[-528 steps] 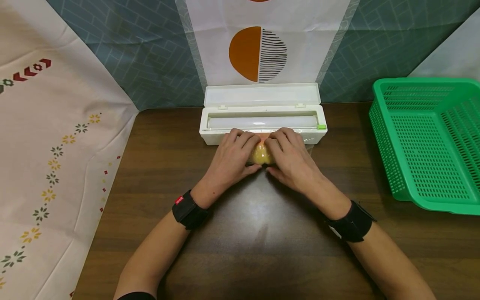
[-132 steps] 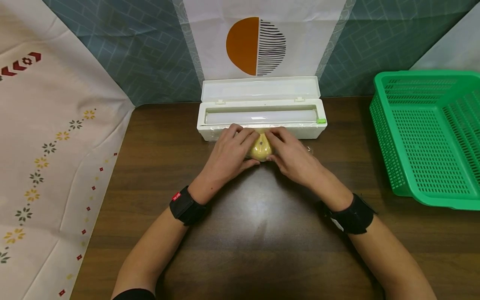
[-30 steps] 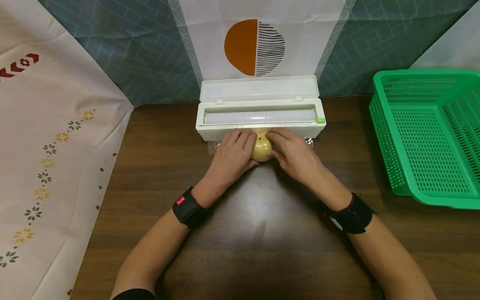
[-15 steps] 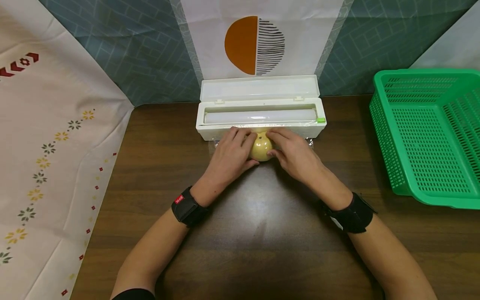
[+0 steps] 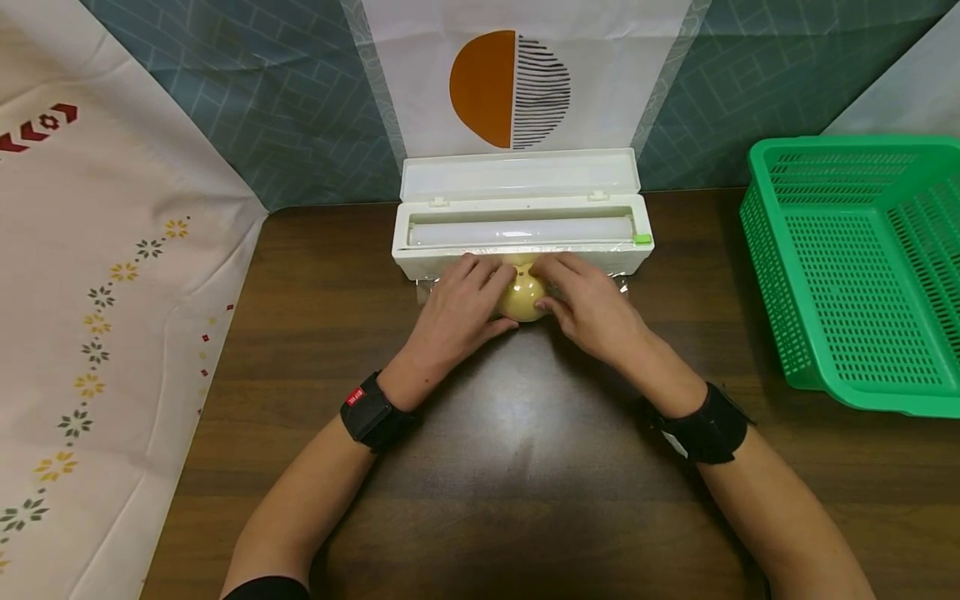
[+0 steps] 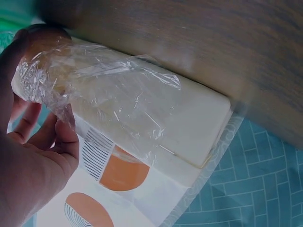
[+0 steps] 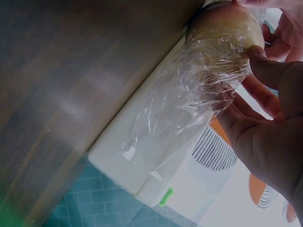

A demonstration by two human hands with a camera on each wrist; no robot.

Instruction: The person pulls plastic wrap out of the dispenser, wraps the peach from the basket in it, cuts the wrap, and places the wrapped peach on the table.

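Observation:
A round yellow fruit (image 5: 522,298), with a small dark spot and a reddish side in the wrist views, sits against the front of a white cling film dispenser (image 5: 517,260). Clear cling film (image 7: 189,90) covers the fruit and spreads in wrinkles along the dispenser's front to both sides. My left hand (image 5: 461,308) holds the fruit from the left, fingertips at its top and thumb at its near side. On the other side my right hand (image 5: 592,308) grips it with curled fingers, thumb low against it. The dispenser's lid (image 5: 520,175) stands open, showing the film roll (image 5: 521,232) inside.
A green plastic basket (image 5: 810,333) stands at the right on the dark wooden table (image 5: 517,483). Patterned cloth (image 5: 300,125) hangs behind the dispenser, and a white embroidered cloth (image 5: 135,292) borders the left. A green slider (image 5: 642,239) sits at the dispenser's right end.
Since the oldest frame the fruit has turned between my hands: its orange-red part no longer shows from above. Film edges now show beyond both hands. In the last second my right fingers shift slightly.

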